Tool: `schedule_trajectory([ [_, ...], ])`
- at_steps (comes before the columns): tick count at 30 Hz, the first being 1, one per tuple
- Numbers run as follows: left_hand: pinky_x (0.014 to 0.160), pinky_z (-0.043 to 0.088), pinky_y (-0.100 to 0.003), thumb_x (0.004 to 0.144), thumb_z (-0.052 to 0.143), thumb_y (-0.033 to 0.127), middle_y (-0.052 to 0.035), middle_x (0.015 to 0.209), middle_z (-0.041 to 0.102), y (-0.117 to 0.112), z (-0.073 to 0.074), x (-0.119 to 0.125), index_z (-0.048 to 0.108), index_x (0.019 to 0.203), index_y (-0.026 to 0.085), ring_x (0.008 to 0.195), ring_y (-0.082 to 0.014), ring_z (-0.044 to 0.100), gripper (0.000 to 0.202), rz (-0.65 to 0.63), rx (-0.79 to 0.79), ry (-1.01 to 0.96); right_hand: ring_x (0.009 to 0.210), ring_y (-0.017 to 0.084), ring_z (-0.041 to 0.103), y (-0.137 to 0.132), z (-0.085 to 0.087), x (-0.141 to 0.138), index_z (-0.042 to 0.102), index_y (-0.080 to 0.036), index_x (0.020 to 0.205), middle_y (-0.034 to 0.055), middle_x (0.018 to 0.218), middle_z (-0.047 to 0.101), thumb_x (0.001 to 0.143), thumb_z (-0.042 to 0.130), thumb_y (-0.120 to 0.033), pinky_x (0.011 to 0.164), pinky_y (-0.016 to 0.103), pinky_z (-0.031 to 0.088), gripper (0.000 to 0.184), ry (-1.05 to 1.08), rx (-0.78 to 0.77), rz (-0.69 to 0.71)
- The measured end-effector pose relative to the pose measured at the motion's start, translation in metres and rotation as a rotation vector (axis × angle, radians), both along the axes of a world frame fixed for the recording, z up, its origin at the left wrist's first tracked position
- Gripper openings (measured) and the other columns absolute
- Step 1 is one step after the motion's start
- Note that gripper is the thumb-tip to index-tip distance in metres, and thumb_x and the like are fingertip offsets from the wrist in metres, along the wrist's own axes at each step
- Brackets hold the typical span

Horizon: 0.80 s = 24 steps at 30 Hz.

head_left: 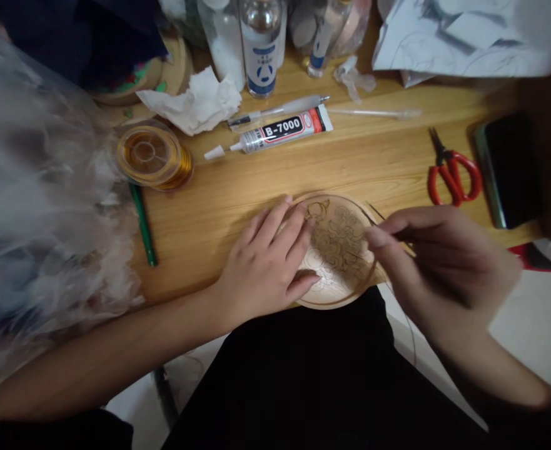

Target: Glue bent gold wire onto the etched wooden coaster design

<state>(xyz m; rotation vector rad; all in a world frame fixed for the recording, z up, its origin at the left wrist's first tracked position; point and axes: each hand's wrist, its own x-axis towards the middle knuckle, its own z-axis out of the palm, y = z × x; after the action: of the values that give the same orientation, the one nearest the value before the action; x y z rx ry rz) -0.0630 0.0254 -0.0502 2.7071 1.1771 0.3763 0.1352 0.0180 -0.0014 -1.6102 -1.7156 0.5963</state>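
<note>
A round embroidery hoop (338, 300) with pale fabric (322, 259) lies at the table's front edge, partly over my lap. Line-drawn flowers cover the fabric, and a gold outline (319, 211) runs along the top of the pattern. My left hand (268, 262) rests flat on the hoop's left side, fingers spread. At the right rim, my right hand (437, 262) pinches a thin dark pointed tool (371, 217) between thumb and forefinger; its exact kind is unclear. A thin strand (412, 334) hangs below that hand.
Behind the hoop lie a B-7000 glue tube (284, 131), a pen (282, 109) and crumpled tissue (195, 100). A spool of gold wire (156, 156) and a green pencil (142, 225) are left. Red-handled pliers (453, 175) and a phone (512, 169) lie right. Bottles (262, 53) stand behind.
</note>
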Motion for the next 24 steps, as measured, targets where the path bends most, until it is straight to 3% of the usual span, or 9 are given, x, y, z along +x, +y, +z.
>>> schedule_trajectory([
  [2, 0.107, 0.042, -0.045, 0.094, 0.054, 0.049, -0.0171, 0.144, 0.055, 0.000, 0.000, 0.000, 0.058, 0.134, 0.006, 0.137, -0.0357, 0.048, 0.059, 0.005, -0.001, -0.005, 0.057, 0.010, 0.056, 0.005, 0.001, -0.004, 0.066, -0.022, 0.078, -0.0028, 0.065, 0.061, 0.095, 0.059, -0.040, 0.054, 0.026, 0.045, 0.026, 0.150, -0.058, -0.058],
  [5, 0.107, 0.042, -0.044, 0.093, 0.055, 0.049, -0.0170, 0.145, 0.055, -0.001, -0.001, 0.000, 0.059, 0.133, 0.006, 0.138, -0.0354, 0.047, 0.059, 0.012, -0.012, -0.013, 0.060, 0.014, 0.063, 0.011, -0.004, -0.010, 0.073, -0.024, 0.085, 0.0000, 0.064, 0.065, 0.099, 0.037, -0.059, 0.055, 0.028, 0.052, 0.052, 0.341, -0.245, -0.058],
  [7, 0.107, 0.042, -0.044, 0.092, 0.057, 0.050, -0.0169, 0.146, 0.054, -0.001, -0.001, 0.000, 0.059, 0.133, 0.007, 0.138, -0.0357, 0.046, 0.060, 0.012, -0.023, -0.018, 0.067, 0.016, 0.069, 0.013, -0.010, -0.014, 0.076, -0.025, 0.090, 0.0022, 0.071, 0.070, 0.096, 0.033, -0.067, 0.059, 0.030, 0.057, 0.060, 0.422, -0.351, -0.083],
  [9, 0.107, 0.043, -0.045, 0.092, 0.057, 0.050, -0.0167, 0.147, 0.053, 0.000, -0.002, 0.000, 0.058, 0.134, 0.007, 0.139, -0.0360, 0.046, 0.061, 0.010, -0.033, -0.020, 0.068, 0.017, 0.070, 0.014, -0.015, -0.019, 0.077, -0.026, 0.085, 0.0028, 0.074, 0.072, 0.095, 0.041, -0.064, 0.060, 0.031, 0.059, 0.053, 0.475, -0.376, -0.129],
  [12, 0.108, 0.043, -0.045, 0.092, 0.056, 0.050, -0.0164, 0.149, 0.051, 0.000, -0.002, 0.000, 0.058, 0.134, 0.007, 0.139, -0.0360, 0.045, 0.060, 0.013, -0.045, -0.021, 0.060, 0.014, 0.067, 0.014, -0.018, -0.025, 0.075, -0.024, 0.080, 0.0009, 0.070, 0.072, 0.091, 0.064, -0.042, 0.058, 0.028, 0.058, 0.024, 0.493, -0.349, -0.172],
  [14, 0.109, 0.043, -0.045, 0.093, 0.055, 0.049, -0.0161, 0.149, 0.051, 0.000, -0.002, 0.000, 0.058, 0.134, 0.007, 0.140, -0.0356, 0.045, 0.059, 0.014, -0.053, -0.023, 0.055, 0.013, 0.065, 0.015, -0.018, -0.028, 0.073, -0.023, 0.081, -0.0004, 0.067, 0.071, 0.086, 0.070, -0.029, 0.056, 0.027, 0.058, 0.009, 0.472, -0.338, -0.172],
  [24, 0.111, 0.041, -0.048, 0.094, 0.053, 0.048, -0.0184, 0.150, 0.049, -0.001, -0.003, 0.000, 0.056, 0.136, 0.005, 0.140, -0.0374, 0.044, 0.061, 0.007, -0.062, -0.036, 0.045, 0.012, 0.061, 0.018, -0.028, -0.030, 0.062, -0.024, 0.090, -0.0032, 0.061, 0.067, 0.089, 0.060, -0.021, 0.043, 0.025, 0.051, 0.004, 0.367, -0.347, -0.200],
])
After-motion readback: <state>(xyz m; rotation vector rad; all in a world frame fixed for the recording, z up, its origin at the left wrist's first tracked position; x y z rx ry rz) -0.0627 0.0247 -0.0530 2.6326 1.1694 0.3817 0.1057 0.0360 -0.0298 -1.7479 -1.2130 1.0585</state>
